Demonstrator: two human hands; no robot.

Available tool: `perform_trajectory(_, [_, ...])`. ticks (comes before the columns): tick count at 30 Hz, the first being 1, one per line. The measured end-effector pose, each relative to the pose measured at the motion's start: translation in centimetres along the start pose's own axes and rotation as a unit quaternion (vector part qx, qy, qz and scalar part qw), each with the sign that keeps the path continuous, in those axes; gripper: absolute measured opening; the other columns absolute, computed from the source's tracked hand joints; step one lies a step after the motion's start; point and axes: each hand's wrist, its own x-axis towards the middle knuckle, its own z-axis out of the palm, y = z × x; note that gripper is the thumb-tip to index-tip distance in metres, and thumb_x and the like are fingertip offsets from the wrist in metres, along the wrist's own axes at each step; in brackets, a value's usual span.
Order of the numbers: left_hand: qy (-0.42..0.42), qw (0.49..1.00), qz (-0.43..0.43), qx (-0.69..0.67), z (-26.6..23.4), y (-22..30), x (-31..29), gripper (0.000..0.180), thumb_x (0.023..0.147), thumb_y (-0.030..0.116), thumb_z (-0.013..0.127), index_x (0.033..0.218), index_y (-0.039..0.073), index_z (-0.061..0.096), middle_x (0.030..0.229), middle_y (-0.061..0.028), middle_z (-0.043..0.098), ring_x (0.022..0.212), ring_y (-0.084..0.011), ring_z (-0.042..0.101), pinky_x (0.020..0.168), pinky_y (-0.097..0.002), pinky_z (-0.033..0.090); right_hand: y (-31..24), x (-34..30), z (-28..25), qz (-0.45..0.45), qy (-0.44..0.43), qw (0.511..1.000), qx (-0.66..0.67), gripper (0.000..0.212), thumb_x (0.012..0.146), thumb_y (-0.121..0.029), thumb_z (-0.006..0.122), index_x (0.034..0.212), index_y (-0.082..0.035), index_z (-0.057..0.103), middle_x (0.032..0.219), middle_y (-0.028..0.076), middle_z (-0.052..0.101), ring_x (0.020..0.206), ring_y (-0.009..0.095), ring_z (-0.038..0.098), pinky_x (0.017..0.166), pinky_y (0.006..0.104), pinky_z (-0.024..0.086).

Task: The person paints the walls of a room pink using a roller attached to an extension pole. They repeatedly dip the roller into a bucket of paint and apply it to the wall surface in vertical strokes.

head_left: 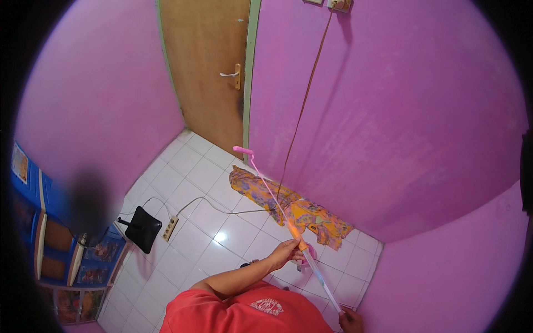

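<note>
I hold a long-handled paint roller across my front with both hands. My left hand (286, 253) is wrapped round it just below the orange grip (296, 229). Farther down, my right hand (351, 321) closes on the lower end of the pale pole (323, 277). A thin pink rod leads up from the grip to the small pink roller head (242, 150), which appears before the foot of the door and its green frame. Whether it touches anything, I cannot tell. Behind the pole, a pink container (311, 254) on the floor is partly hidden.
A patterned yellow and purple cloth (316, 216) lies along the pink wall. A brown cord (302, 105) hangs from a wall socket. On the white tiles are a power strip (170, 228) and a black stand (144, 229). A blue cabinet (33, 188) stands left.
</note>
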Motion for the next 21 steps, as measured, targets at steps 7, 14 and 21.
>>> perform_trajectory(7, [0.027,0.996,0.06,0.058,-2.2,6.6,-1.7,0.042,0.105,0.038,0.046,0.126,0.002,0.055,0.115,-0.0148,0.067,0.1,-0.024,0.067,0.087,-0.0364,0.056,-1.9,1.5,8.3,0.006,0.028,1.0,-0.002,0.024,0.1,-0.022,0.057,0.11,-0.002,0.066,0.071,-0.001,0.054,0.065,0.009,0.048,0.058,0.0271,0.042])
perform_trajectory(14, [-0.031,0.983,0.135,0.122,-1.3,13.5,-3.0,0.038,0.106,0.037,0.046,0.125,0.006,0.052,0.114,-0.0127,0.069,0.092,-0.0222,0.07,0.08,-0.0345,0.055,-5.6,1.8,15.2,-0.015,0.063,0.997,0.044,0.02,0.1,-0.018,0.054,0.113,-0.004,0.059,0.072,0.003,0.054,0.065,0.012,0.049,0.059,0.0292,0.043])
perform_trajectory(21, [-0.046,0.967,0.206,0.141,-0.1,18.1,-5.6,0.033,0.106,0.035,0.045,0.122,0.007,0.047,0.11,-0.0121,0.069,0.088,-0.0229,0.071,0.078,-0.0329,0.054,-8.1,2.1,23.3,-0.047,0.104,0.986,0.119,0.022,0.1,-0.019,0.051,0.116,-0.005,0.055,0.077,0.009,0.058,0.066,0.021,0.054,0.062,0.0349,0.046])
